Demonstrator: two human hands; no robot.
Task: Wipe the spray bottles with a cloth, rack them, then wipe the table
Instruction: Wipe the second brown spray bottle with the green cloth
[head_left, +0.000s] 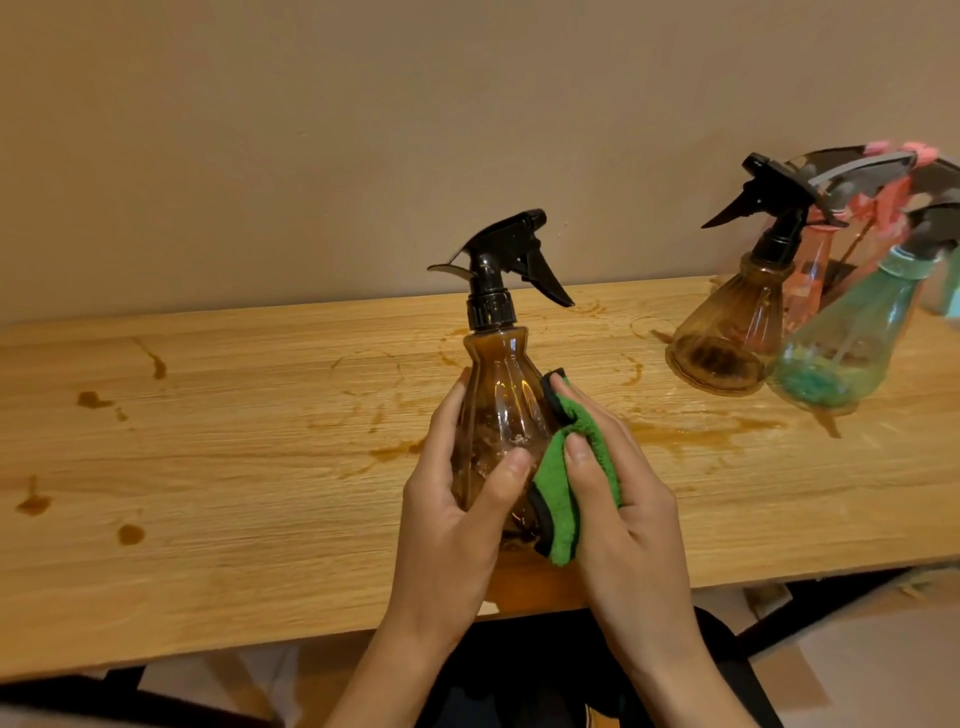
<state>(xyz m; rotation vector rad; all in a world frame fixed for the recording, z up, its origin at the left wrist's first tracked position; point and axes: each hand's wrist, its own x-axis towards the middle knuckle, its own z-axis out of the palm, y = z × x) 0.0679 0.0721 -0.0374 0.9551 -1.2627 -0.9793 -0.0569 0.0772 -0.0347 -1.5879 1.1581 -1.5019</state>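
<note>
- Brown spray bottle (498, 410) stands upright between the two hands, over the near side of the tabletop (234, 467).
- Its black sprayer top (506, 260) sticks up well above the fingers.
- The left hand (452, 514) grips the bottle's left side. Its fingers (452, 415) curl round the back and its thumb (511, 470) lies on the front.
- The right hand (623, 499) holds a green cloth (561, 499) bunched up under its curled fingers. Its thumb (582, 457) presses on top of the cloth.
- The cloth touches the right side of the bottle, just beside the left thumb.
- The hands hide the bottom of the bottle, so it is hard to tell if it sits on the tabletop.
- Brown spots (130, 534) lie on the wood far to the left of the left fingers.
- A brown smear (691, 434) lies just past the right fingers.
- Far to the right of the right fingers, a second brown bottle (727, 332) and a green bottle (841, 353) tilt side by side.
- A pink bottle (810, 280) shows behind those two.
- Their tops are up by a grey rack (857, 166) at the wall.
</note>
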